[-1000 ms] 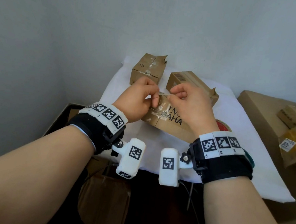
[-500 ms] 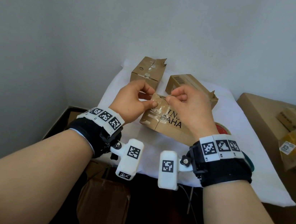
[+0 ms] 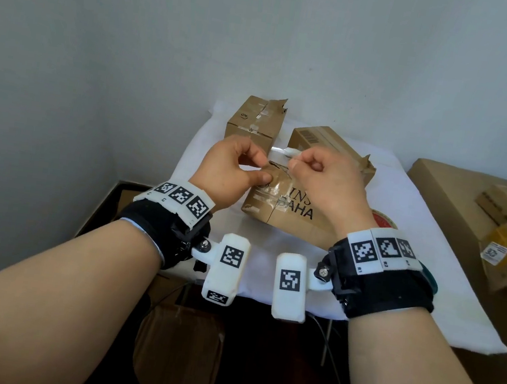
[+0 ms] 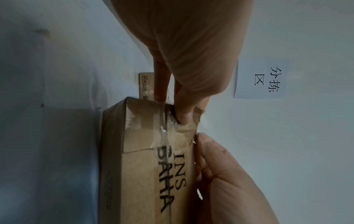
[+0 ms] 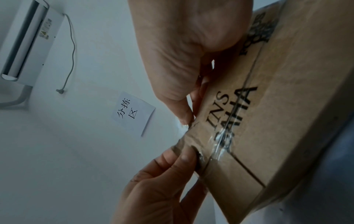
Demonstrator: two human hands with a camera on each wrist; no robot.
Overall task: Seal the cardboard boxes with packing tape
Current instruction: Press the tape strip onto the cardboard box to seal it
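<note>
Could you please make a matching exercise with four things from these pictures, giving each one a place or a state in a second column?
Things:
1. box with black letters
2. left hand
3. tape roll
4. box with torn flap

Places or states:
A. lies on the white cloth, mostly hidden behind the right wrist
B. stands at the back of the table, near the wall
C. lies nearest the person, clear tape along its seam
D. pinches the end of the lettered box

Pairs: 1-C, 2-D, 3-A, 4-B
</note>
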